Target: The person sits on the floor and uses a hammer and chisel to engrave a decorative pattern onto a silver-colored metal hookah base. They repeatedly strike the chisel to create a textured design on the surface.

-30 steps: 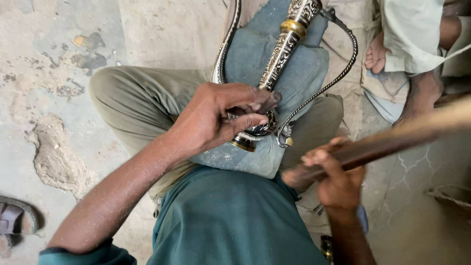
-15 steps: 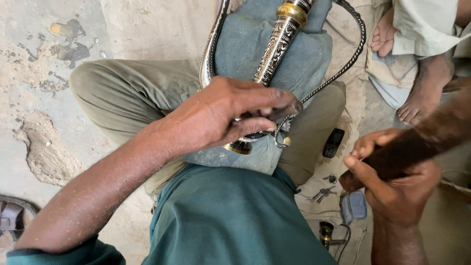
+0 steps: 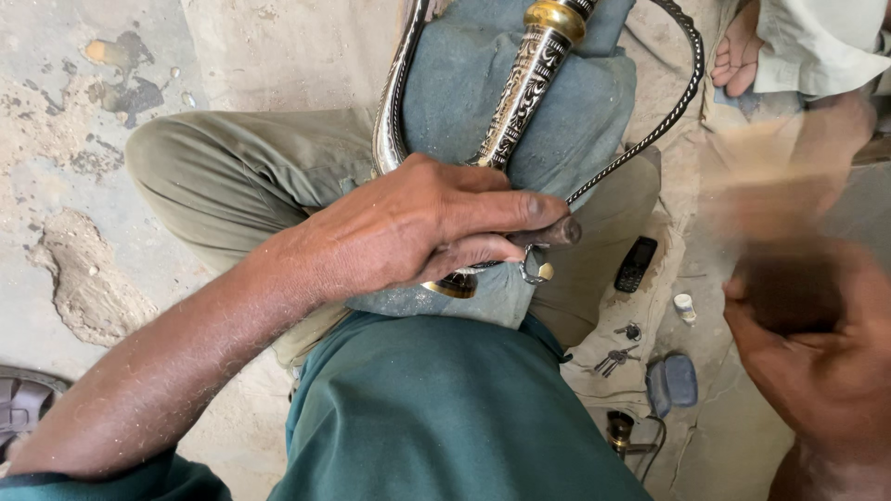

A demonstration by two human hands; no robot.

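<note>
Since half a second ago my view has drawn closer and shifted a little, so the sandal (image 3: 23, 408) at the far left edge shows only as a dark sliver on the cracked, patched concrete floor (image 3: 111, 139), which is stained and pitted with a sandy hollow beside my knee. My left hand (image 3: 436, 227) has stayed where it was, lying flat across the lower end of the engraved silver sword hilt (image 3: 524, 88), fingers closed together and pressing it down onto the grey-blue cloth pad (image 3: 594, 111) on my lap; the brass-collared grip runs up and away from my knuckles, and the curved knuckle guard (image 3: 689, 79) loops round the right side of the pad. A small brass-tipped ring (image 3: 538, 272) peeks out just under my fingertips. Right of my thigh, on the dusty ground, lie a small black phone (image 3: 636, 264), a little white cap (image 3: 684, 306), a bunch of keys (image 3: 614, 360) and a dark blue pouch (image 3: 673, 380), near one another. My right hand (image 3: 817, 357) has risen and moved outward from before; it is wrapped around a dark wooden handle (image 3: 789, 292), which is badly blurred. Beyond it, another person's bare foot (image 3: 738, 56) and pale garment (image 3: 817, 42) sit at the top right.
</note>
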